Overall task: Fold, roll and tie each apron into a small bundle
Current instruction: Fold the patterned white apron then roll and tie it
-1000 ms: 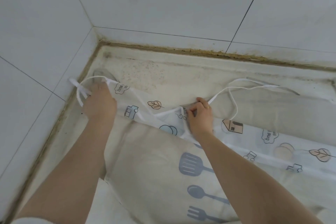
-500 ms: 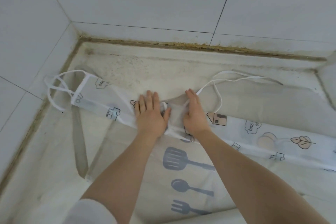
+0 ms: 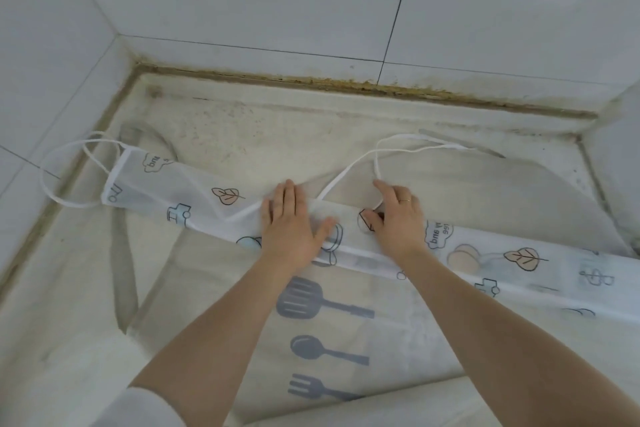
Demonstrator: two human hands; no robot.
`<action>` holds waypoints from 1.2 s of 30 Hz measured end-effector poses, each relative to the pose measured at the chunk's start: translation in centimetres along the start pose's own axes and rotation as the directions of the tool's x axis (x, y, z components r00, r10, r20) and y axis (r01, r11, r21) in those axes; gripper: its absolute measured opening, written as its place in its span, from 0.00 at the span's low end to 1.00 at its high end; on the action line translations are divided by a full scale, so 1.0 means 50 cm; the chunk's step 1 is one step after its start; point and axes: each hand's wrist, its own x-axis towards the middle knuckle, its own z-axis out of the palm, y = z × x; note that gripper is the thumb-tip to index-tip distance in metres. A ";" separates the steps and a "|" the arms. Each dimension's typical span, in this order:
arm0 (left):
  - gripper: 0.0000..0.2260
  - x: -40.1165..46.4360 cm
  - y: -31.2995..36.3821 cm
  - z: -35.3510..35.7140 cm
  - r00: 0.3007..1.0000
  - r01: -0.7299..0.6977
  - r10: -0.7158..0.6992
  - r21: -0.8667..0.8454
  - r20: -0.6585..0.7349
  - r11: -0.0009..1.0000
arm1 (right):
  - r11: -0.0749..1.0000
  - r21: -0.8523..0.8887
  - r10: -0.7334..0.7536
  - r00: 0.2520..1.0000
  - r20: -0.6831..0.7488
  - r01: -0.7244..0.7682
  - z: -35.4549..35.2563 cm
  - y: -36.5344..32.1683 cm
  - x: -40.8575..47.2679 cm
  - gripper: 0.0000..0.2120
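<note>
In a tiled corner, on a pale table (image 3: 242, 135): white patterned apron (image 3: 194, 198) folded into a long band, lying over a beige utensil-print apron (image 3: 332, 329). Left hand (image 3: 294, 222) flat on the band, grip spread. Right hand (image 3: 398, 215) beside it, grip seemingly pinching the white tie string (image 3: 346, 173).
</note>
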 end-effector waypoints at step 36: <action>0.41 -0.046 -0.060 0.016 0.997 0.062 -0.069 0.167 0.038 0.984 | 0.934 -0.336 -0.067 0.983 0.172 0.122 -0.024 0.109 -0.060 0.41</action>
